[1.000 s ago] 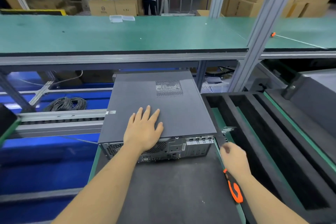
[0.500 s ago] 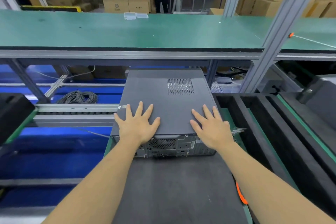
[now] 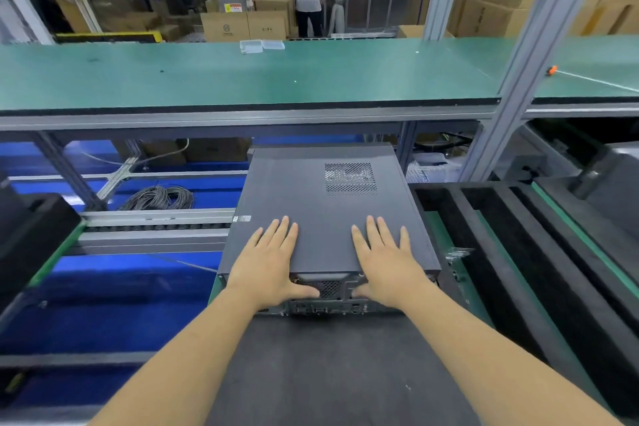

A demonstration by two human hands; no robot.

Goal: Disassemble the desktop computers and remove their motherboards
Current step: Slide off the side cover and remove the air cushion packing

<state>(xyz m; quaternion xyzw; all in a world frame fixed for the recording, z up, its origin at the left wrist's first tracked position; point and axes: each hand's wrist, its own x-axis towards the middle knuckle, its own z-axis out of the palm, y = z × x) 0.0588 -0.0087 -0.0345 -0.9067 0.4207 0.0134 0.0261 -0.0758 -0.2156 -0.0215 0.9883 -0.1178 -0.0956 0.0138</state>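
A dark grey desktop computer (image 3: 321, 204) lies flat on a black mat (image 3: 332, 373), its rear port panel (image 3: 328, 304) facing me and a vent grille on its top cover. My left hand (image 3: 269, 263) presses flat on the near left of the cover, fingers straight, thumb hooked down over the rear edge. My right hand (image 3: 383, 263) presses flat on the near right of the cover in the same way. Both palms sit at the cover's rear edge.
A black foam tray (image 3: 511, 252) with long slots lies right of the computer. A green bench (image 3: 242, 76) crosses behind, with an aluminium post (image 3: 518, 62). A cable coil (image 3: 159, 199) lies lower left. A person stands far back among cartons.
My right hand left the orange-handled tool on the mat and came up flat on the cover. Both hands have since slid back towards the rear edge, thumbs over it.
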